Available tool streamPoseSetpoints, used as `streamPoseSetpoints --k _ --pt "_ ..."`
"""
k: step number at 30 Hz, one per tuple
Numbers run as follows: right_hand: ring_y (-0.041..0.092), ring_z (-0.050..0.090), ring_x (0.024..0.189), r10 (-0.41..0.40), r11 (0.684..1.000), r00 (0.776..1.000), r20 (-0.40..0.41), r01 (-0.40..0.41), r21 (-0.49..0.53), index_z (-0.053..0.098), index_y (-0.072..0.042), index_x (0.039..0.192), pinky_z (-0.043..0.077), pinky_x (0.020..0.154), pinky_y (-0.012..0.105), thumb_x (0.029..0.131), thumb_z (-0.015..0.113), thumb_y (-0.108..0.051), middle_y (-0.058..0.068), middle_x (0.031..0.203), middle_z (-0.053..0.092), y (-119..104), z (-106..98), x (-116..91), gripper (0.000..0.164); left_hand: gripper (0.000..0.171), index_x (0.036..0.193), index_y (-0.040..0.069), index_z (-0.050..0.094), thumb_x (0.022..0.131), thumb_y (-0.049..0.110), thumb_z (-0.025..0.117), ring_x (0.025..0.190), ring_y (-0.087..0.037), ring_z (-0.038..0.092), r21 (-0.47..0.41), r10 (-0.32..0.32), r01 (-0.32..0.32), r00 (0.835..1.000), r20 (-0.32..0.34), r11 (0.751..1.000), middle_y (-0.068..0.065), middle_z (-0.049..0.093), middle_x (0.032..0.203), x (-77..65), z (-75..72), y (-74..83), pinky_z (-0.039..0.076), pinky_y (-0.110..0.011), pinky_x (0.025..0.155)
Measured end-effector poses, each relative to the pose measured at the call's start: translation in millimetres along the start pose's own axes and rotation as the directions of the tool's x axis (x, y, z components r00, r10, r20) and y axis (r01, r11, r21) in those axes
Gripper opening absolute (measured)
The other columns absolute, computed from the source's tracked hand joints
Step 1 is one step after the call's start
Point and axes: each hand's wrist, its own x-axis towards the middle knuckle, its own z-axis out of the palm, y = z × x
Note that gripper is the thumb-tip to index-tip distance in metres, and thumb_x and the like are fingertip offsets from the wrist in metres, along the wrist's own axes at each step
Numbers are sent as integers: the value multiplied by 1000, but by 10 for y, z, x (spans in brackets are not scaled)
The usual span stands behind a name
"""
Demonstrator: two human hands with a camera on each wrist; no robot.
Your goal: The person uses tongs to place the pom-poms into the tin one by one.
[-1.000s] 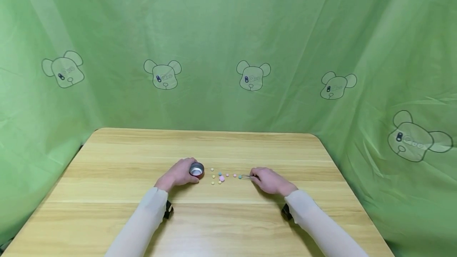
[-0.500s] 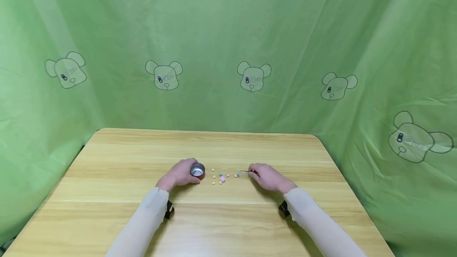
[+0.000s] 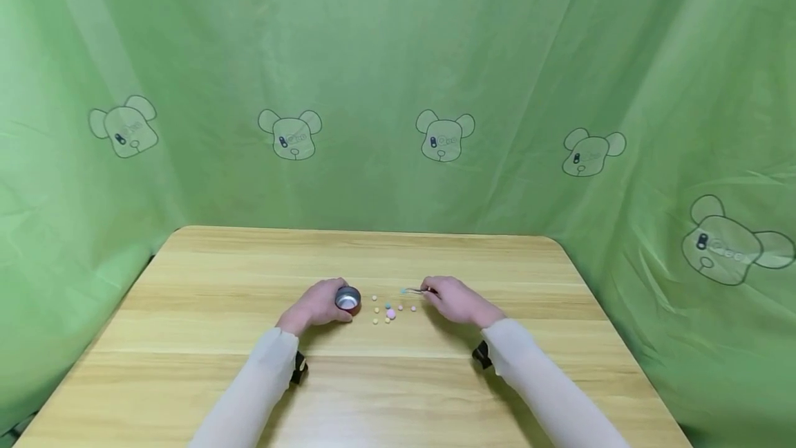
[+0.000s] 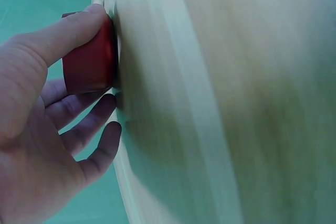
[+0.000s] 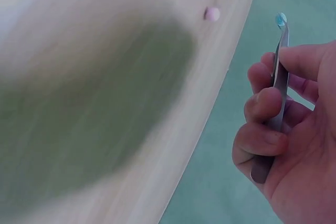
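Note:
My left hand (image 3: 319, 305) grips a small round tin (image 3: 348, 301), red outside and silvery inside, its open top facing up on the table. In the left wrist view, thumb and fingers curl about the tin's red wall (image 4: 90, 61). Metal tweezers (image 5: 279, 85) are pinched in my right hand (image 3: 457, 301), raised above the tabletop. Their bent tips hold a small light-blue ball (image 5: 281, 19). Between the hands several small pompom-like balls lie scattered: a larger pink one (image 3: 390, 314), a blue one (image 3: 388, 306), small pink ones (image 3: 413, 308) and pale yellow ones (image 3: 376, 321).
The wood-grain table (image 3: 385, 393) has rounded far corners. A green curtain (image 3: 367, 178) printed with bear heads hangs behind it and along both sides. Dark wrist-worn devices (image 3: 481, 355) sit below the light sleeves.
The right hand has lifted the light-blue ball off the table with the tweezers and carried it leftward and up, toward the tin. The left hand stays on the tin.

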Motion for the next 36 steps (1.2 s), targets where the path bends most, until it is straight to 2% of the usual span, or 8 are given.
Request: streamPoseSetpoints --k 4,12,21,30,36 --pt "12 52 75 4 1000 1000 5 -4 10 63 -7 102 47 72 33 97 52 -14 -2 87 61 -65 0 73 14 50 111 7 58 71 24 83 97 -22 58 3 0 0 1000 -13 1000 -4 62 102 -4 3 7 45 -41 90" --pt "12 53 76 3 998 999 32 -5 57 63 -5 103 48 74 33 97 51 -14 7 92 64 -124 26 165 17 49 107 7 58 69 25 84 92 -21 58 13 18 -18 999 -32 1000 -3 62 98 17 35 -3 47 -39 86" --pt "10 49 69 -32 999 999 20 32 5 62 -7 98 45 66 29 98 51 -16 -7 78 54 -237 5 295 14 51 107 6 57 69 26 85 92 -21 58 7 7 -7 999 -34 1000 -3 61 98 15 34 -4 46 -39 86" --pt "9 50 62 -44 998 998 42 42 48 60 -14 95 46 59 27 99 48 -17 -6 76 54 -418 3 429 13 54 109 6 58 68 28 85 94 -21 57 11 6 -5 999 -37 1000 -4 61 100 28 35 -24 46 -40 87" --pt "8 51 71 -84 996 995 46 84 2 61 -13 97 46 67 27 99 48 -18 -6 84 57 -511 42 512 14 55 109 6 58 67 28 86 94 -21 57 17 1 -1 999 -44 1000 -3 61 100 41 40 -26 45 -39 87"
